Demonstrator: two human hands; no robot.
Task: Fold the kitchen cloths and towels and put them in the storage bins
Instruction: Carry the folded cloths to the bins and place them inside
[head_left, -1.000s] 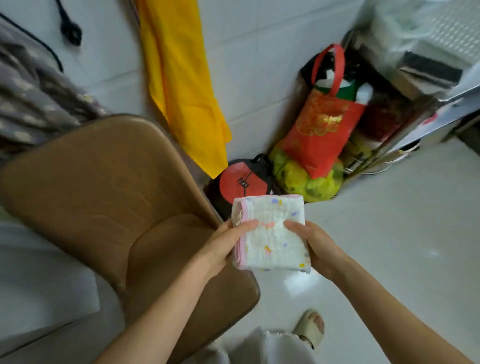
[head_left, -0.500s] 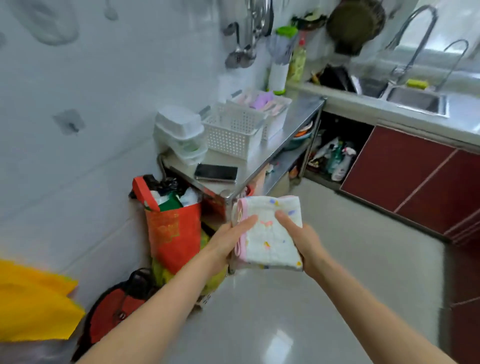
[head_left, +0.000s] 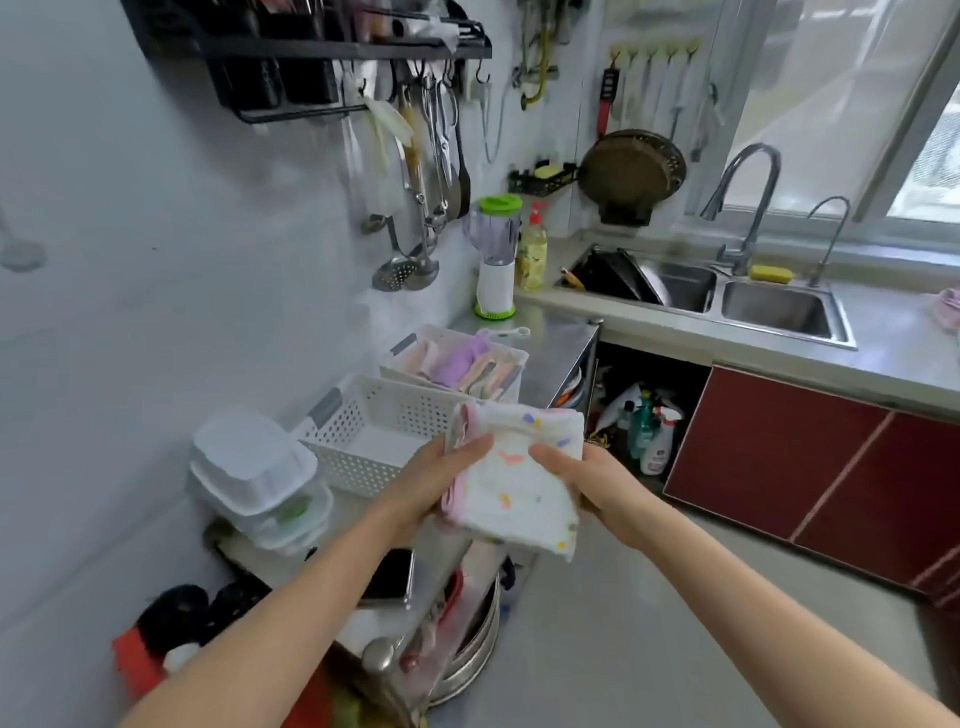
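Folded cloth (head_left: 517, 491) held in both my hands: left hand (head_left: 431, 486) and right hand (head_left: 592, 486) pinching its sides. Just beyond the cloth, empty white bin (head_left: 382, 434) on the worktop (head_left: 558, 353); farther, bin holding cloths (head_left: 457, 361). Folding looks done; next, lower it flat into a bin.

Colours, kitchen corner, cloth held in both hands

Folded cloth (head_left: 514, 488) white, pink edging, scattered yellow, orange, purple flecks; beyond the grip, near bin (head_left: 384, 426) white perforated plastic; far bin (head_left: 452, 358) white, holding lilac and peach cloths; blender (head_left: 497, 254) green lid and base; right of grip, cabinet doors (head_left: 810, 467) dark red.
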